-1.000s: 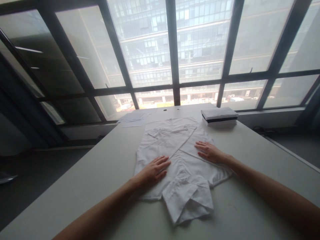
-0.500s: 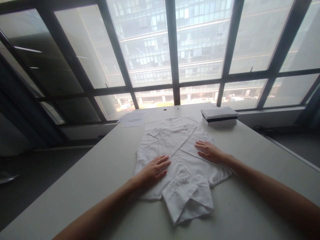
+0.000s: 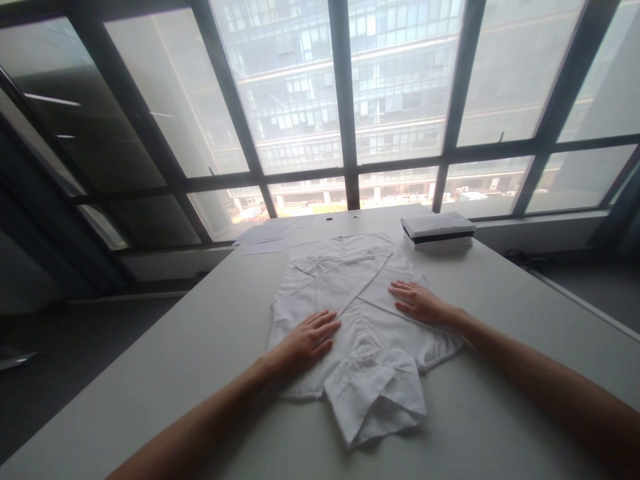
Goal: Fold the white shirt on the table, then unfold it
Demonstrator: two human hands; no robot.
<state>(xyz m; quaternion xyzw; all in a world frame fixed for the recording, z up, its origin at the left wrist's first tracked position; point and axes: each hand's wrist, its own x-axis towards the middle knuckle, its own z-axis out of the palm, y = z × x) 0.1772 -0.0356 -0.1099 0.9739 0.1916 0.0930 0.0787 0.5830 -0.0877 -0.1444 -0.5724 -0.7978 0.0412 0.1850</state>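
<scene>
Tall dark-framed windows [image 3: 295, 87] rise behind a white worktop [image 3: 190, 353], where a creased white garment [image 3: 360, 327] lies spread mid-surface. Left hand [image 3: 306, 339] and right hand [image 3: 421, 304] partly cover it, each grip flat, fingers extended, clasping nothing. Beyond sit a neat stack [image 3: 437, 228], right, and loose sheets [image 3: 265, 237], left.

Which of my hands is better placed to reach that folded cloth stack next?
Probably your right hand: it rests on the side of the white shirt nearer the folded cloth stack. Your left hand lies on the opposite side.
</scene>
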